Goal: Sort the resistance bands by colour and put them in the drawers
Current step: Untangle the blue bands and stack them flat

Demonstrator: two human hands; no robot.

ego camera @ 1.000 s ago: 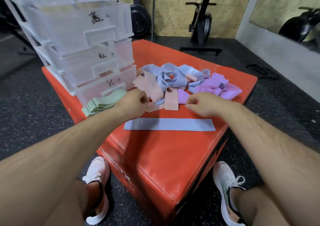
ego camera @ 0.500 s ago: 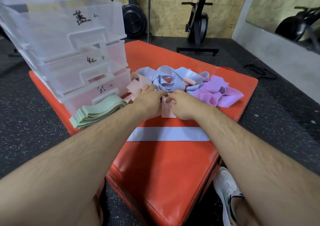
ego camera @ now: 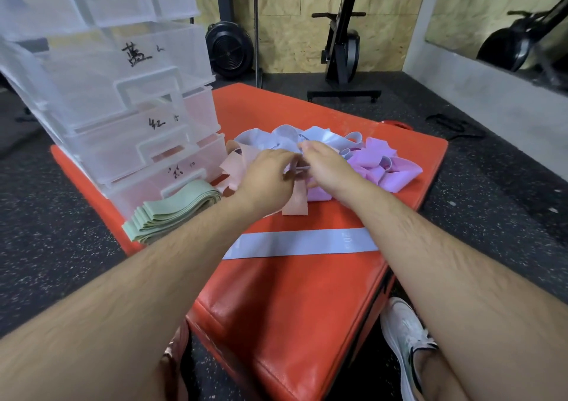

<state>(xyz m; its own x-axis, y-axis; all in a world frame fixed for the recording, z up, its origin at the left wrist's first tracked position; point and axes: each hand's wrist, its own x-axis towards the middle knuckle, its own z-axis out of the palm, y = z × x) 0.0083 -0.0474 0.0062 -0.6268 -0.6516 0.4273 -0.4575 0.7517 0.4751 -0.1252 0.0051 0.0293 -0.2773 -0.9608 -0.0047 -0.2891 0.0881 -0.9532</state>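
Left hand [ego camera: 267, 177] and right hand [ego camera: 327, 168] had advanced toward 12 o'clock into the mixed pile [ego camera: 379, 167] at centre. Both pinched one taut band [ego camera: 297, 169] between them, colour indeterminate. Judgement: another band being extracted for sorting.

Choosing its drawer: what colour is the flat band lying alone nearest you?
Pale blue; the flat band shows best in the head view.
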